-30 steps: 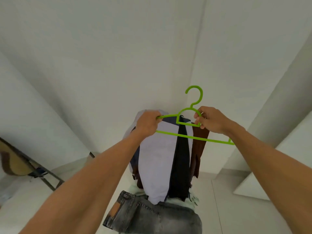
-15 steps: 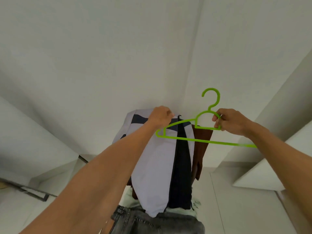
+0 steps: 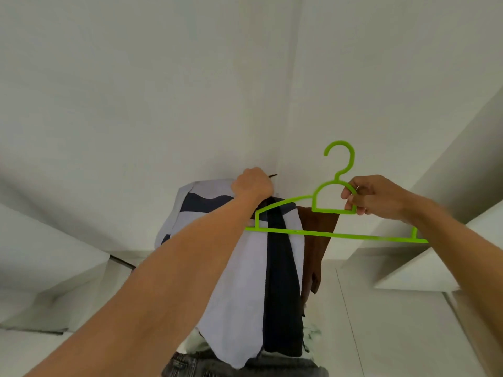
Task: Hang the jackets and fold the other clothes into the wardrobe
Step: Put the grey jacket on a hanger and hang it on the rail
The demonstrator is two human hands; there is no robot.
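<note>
Clutching the top end of the jacket [image 3: 242, 281] in a fist, the left hand [image 3: 251, 183] holds it high so the cloth drops straight down, lilac and navy panels with a brown piece behind. The right hand [image 3: 374, 197] curls its fingers round the neck loop of the green hanger [image 3: 334, 235], probably to steer the left shoulder tip into the garment. Hook points up; the bar runs left to right, nearly level, crossing just in front of the jacket's top. Jeans [image 3: 245, 365] lie below, white walls [image 3: 136, 104] behind.
</note>
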